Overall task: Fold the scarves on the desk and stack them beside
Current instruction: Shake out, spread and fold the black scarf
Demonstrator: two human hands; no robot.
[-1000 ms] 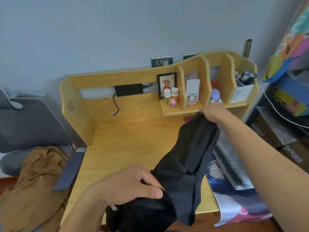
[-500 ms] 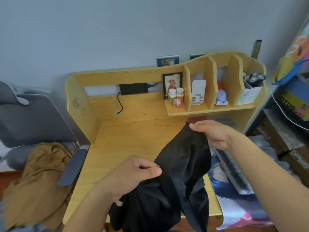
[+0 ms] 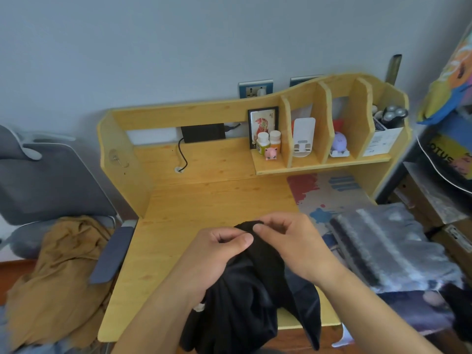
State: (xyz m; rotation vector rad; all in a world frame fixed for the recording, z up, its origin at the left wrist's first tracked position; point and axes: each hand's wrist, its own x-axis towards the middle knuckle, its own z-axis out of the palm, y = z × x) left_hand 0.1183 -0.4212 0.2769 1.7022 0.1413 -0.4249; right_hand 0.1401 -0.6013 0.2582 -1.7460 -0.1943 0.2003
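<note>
black scarf | bunched, draping off desk | pinched by both hands

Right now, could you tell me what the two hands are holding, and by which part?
Both the left hand and the right hand pinch the top edge of a black fabric scarf, close together; the rest hangs over the desk's front edge.
</note>
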